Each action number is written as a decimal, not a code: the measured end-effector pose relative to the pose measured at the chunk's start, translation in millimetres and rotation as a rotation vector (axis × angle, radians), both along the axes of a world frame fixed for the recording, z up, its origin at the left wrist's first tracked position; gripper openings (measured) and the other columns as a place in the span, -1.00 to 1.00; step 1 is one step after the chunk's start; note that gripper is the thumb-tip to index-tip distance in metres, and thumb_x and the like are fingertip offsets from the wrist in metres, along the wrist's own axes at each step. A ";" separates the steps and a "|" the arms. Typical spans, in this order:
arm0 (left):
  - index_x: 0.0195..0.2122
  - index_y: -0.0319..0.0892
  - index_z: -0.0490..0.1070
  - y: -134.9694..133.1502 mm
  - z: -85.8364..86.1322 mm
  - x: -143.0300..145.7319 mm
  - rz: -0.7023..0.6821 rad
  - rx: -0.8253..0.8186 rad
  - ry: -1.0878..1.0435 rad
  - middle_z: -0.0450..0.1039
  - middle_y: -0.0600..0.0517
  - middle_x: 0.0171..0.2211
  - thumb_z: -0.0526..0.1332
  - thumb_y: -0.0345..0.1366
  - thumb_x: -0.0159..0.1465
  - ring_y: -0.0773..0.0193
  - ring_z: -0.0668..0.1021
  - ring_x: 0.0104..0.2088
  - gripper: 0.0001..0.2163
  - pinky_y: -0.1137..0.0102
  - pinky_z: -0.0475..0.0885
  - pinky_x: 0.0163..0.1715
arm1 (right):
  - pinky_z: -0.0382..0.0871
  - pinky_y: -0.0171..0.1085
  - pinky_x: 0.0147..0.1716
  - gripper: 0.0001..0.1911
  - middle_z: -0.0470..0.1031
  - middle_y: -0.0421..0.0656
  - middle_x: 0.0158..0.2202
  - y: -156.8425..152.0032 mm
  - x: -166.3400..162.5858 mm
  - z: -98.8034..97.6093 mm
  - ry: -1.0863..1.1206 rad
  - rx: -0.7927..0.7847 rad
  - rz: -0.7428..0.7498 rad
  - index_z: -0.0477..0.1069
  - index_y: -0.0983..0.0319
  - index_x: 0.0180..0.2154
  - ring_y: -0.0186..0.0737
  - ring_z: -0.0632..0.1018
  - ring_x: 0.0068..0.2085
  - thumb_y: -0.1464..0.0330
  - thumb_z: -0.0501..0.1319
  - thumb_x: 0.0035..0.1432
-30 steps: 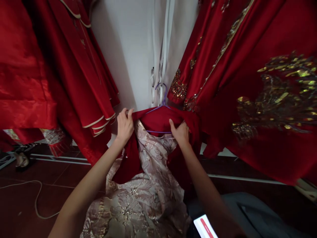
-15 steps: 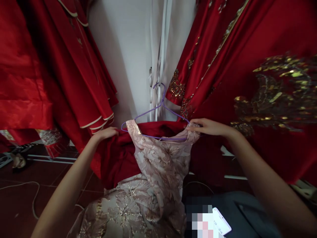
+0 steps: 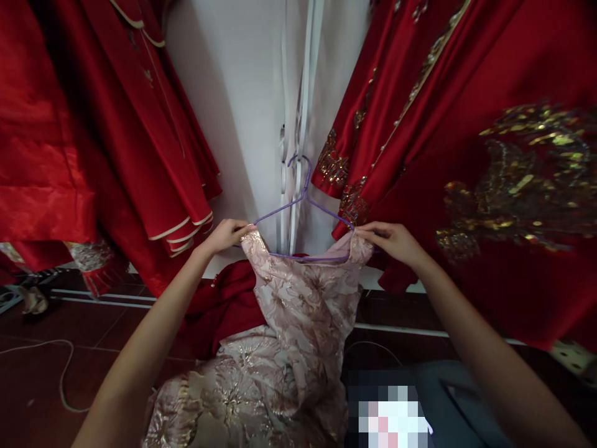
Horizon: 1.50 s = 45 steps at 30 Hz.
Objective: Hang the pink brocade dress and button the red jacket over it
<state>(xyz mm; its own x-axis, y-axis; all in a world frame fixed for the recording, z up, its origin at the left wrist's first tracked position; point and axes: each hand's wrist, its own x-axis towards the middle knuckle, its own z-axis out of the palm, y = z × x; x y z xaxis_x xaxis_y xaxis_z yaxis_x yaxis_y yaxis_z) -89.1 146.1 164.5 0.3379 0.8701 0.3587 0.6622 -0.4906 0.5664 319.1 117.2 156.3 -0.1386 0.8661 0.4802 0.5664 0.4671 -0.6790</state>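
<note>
A pale pink dress (image 3: 303, 311) with metallic floral brocade hangs on a thin purple hanger (image 3: 305, 193). My left hand (image 3: 228, 235) pinches the dress's left shoulder strap at the hanger's end. On the opposite side, my right hand (image 3: 392, 239) grips the other strap by the hanger's right end. The hanger's hook points up in front of a white wall. Lower down, the dress's skirt spreads toward me. Behind its bodice lies a dark red cloth (image 3: 231, 295), partly hidden by the dress.
Red garments (image 3: 153, 124) hang at the left, and red garments with gold sequins (image 3: 522, 180) at the right. White metal bars run low across both sides. A cable (image 3: 65, 373) lies on the dark floor. Someone's dark-clad leg (image 3: 448, 398) is at the lower right, beside a blurred patch.
My left hand has moved right, from the dark red cloth to the dress's left strap. The dark red cloth has dropped lower behind the dress. My right hand stays at the right strap.
</note>
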 end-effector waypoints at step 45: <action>-0.18 -0.10 0.44 -84.4 -54.1 88.7 -0.312 0.388 0.312 0.21 0.00 0.17 0.02 -0.19 0.30 0.05 0.19 0.20 -0.76 0.03 0.04 0.17 | 0.03 -0.21 0.17 -0.81 -0.09 0.08 0.30 -16.8 70.8 -47.1 -0.239 0.215 -0.407 0.32 0.21 -0.21 -0.10 0.11 0.26 0.29 0.06 0.15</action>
<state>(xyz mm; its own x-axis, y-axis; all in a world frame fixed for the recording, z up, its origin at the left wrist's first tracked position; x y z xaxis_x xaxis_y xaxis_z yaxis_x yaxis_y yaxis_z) -0.4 61.8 110.4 0.6976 0.5376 0.4737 0.5597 -0.8216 0.1082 389.9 100.5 109.3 0.0613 0.7580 0.6494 0.8587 0.2916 -0.4215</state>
